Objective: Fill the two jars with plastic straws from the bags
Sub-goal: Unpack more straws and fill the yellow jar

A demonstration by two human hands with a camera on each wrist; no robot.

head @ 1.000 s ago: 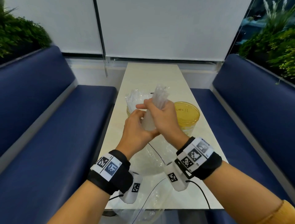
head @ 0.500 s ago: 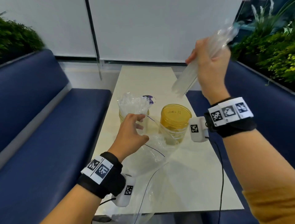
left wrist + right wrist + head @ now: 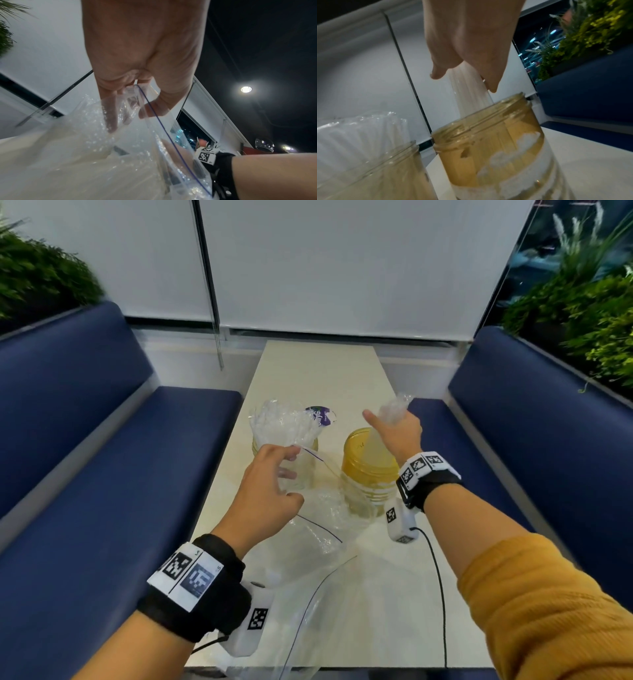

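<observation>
Down from the upper right of the frame since half a second ago: right hand, now low at centre right, fingers wrapped round a bundle of clear straws whose lower ends dip into the mouth of the amber jar. Seen from the right wrist view, straws running from the fist straight down past the jar rim, more pale material lying at the jar bottom. Left hand at centre of the frame, much where it was, thumb and fingers pinching the open mouth of a clear zip bag; in the left wrist view, fingers inside the bag and thumb outside, blue seal line between them. Just left of the amber jar, a second jar, already bristling with straws fanned above its rim. Another clear bag lying flat in the lower centre. Both jars standing on the pale surface, blue benches along either side, green plants at the upper corners.
</observation>
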